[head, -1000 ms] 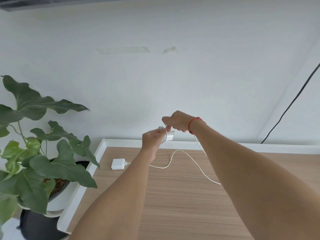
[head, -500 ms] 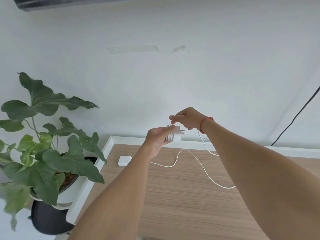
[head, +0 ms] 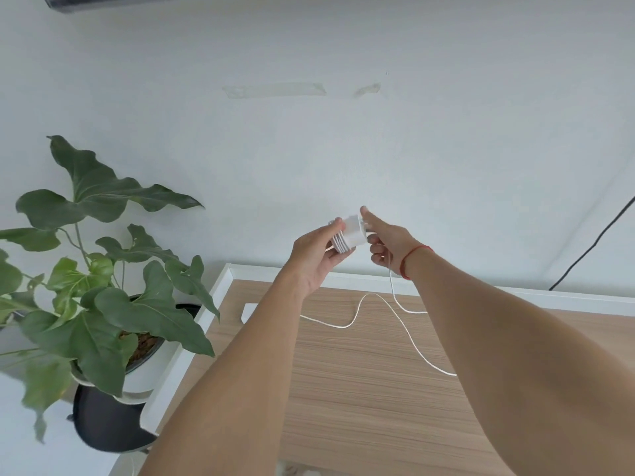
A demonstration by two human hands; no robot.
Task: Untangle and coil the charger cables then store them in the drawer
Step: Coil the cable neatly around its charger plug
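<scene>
The right hand (head: pixel 388 243) has dropped to 3 o'clock of the white plastic charger block (head: pixel 351 233), pinching its thin white cable (head: pixel 391 283). The left hand (head: pixel 314 257) grips the block, and the slack hangs toward 6 o'clock.

A leafy green plant (head: pixel 103 269) stood in a white pot (head: pixel 144 379) on a black stand (head: pixel 103 427), just beside the left edge of the wood-grain worktop (head: pixel 360 389) with its white raised rim (head: pixel 192 352). On the pale wall (head: pixel 343 149) behind were two strips of clear tape (head: pixel 275 90), and a thin black cable (head: pixel 591 245) ran diagonally at the right.
</scene>
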